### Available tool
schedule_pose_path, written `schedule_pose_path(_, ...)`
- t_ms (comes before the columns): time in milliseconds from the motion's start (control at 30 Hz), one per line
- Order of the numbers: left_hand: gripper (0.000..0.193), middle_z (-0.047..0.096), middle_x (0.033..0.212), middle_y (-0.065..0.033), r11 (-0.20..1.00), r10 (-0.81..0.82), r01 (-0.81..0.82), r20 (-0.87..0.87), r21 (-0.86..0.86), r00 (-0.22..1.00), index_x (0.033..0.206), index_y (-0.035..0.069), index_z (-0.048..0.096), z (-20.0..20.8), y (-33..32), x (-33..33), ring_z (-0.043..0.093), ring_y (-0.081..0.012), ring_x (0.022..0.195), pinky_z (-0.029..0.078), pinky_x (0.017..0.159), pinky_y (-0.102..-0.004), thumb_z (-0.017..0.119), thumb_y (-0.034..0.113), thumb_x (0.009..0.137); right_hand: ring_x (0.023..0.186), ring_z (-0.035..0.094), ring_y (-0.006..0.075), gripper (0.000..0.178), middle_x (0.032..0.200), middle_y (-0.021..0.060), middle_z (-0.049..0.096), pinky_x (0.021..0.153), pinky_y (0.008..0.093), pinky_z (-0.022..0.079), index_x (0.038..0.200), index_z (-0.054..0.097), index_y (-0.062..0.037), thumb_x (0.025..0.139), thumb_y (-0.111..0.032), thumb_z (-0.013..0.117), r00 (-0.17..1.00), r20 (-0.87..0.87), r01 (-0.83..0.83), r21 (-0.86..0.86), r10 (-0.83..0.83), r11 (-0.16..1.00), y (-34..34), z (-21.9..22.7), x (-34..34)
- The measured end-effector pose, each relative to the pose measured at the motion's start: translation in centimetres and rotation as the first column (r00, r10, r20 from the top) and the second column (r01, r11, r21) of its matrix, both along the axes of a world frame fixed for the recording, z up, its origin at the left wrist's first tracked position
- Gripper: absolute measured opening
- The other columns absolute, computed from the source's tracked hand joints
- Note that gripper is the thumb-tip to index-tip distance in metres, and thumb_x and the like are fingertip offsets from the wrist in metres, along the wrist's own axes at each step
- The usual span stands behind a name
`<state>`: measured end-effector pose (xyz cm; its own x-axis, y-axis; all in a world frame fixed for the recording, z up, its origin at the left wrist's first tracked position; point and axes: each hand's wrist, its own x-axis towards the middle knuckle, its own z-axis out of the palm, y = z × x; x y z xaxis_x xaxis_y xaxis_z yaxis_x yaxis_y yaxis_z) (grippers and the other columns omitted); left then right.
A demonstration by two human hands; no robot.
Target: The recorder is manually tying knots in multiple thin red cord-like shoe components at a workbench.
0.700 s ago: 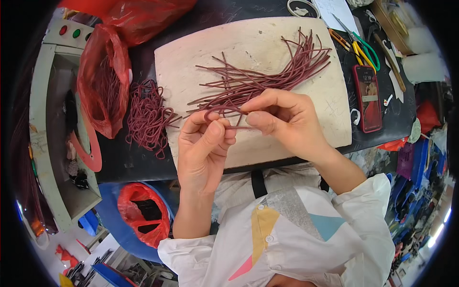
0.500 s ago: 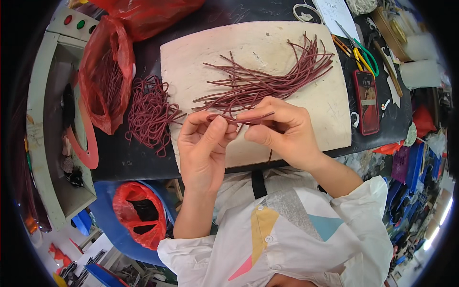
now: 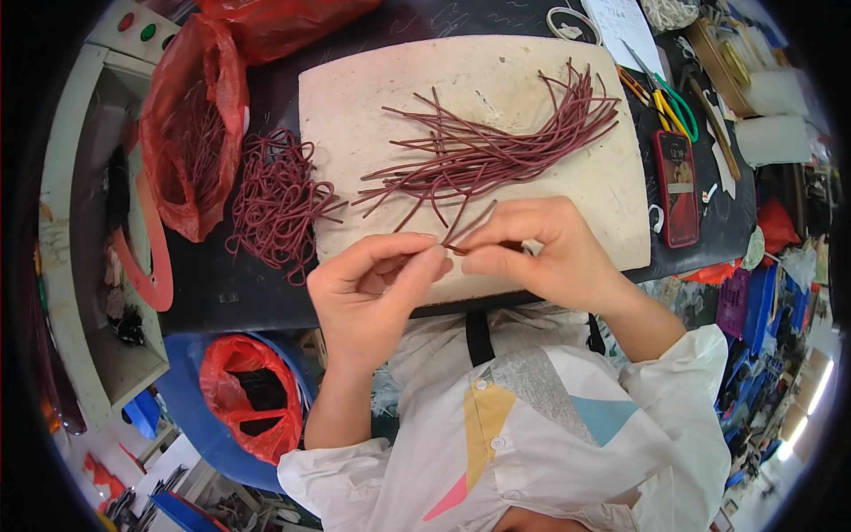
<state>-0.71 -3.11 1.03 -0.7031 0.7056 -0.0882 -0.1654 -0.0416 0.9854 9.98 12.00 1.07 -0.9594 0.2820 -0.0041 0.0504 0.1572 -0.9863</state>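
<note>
My left hand (image 3: 377, 297) and my right hand (image 3: 541, 253) meet over the near edge of a pale board (image 3: 355, 106), both pinching one short dark red cord (image 3: 470, 226) between thumb and fingers. The cord's free ends stick up toward the board. Just beyond my hands, a loose bundle of straight dark red cords (image 3: 496, 146) fans across the board. A tangled heap of looped cords (image 3: 279, 199) lies on the dark table to the left of the board.
A red plastic bag (image 3: 191, 133) with more cords sits at the far left. A phone in a red case (image 3: 678, 186), scissors (image 3: 660, 93) and papers lie right of the board. Below the table stands a blue bin with a red liner (image 3: 248, 403).
Both hands have stayed together on the cord, the fingers shifting slightly as they work it. The view has shifted a little.
</note>
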Motion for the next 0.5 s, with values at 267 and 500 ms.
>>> schedule_pose_path(267,0.013,0.063,0.079,-0.0128,0.973,0.184,-0.205,0.189,0.103,0.965,0.091,-0.005,0.060,-1.9,0.2,0.7,0.063,-0.0182,0.069,0.052,0.064,-0.0279,0.058,-0.005,0.078,0.063,0.056,0.0083,0.007,0.073,0.0042,0.062,0.056,0.0224,0.044,0.077,0.059,-0.0006,0.076,-0.005,0.064,0.984,0.180,0.062,-0.380,0.008,0.923,0.3,0.9,0.6)
schedule_pose_path(500,0.019,0.062,0.088,-0.0149,0.981,0.145,-0.140,-0.027,0.137,0.989,0.092,-0.007,0.061,-2.6,0.2,2.4,0.061,-0.0152,0.075,0.050,0.066,-0.0236,0.063,-0.008,0.074,0.064,0.057,0.0080,0.009,0.074,0.0052,0.061,0.058,0.0194,0.046,0.082,0.058,-0.0009,0.077,-0.004,0.064,0.965,0.097,0.248,-0.638,-0.243,0.729,-1.7,-0.8,-0.7)
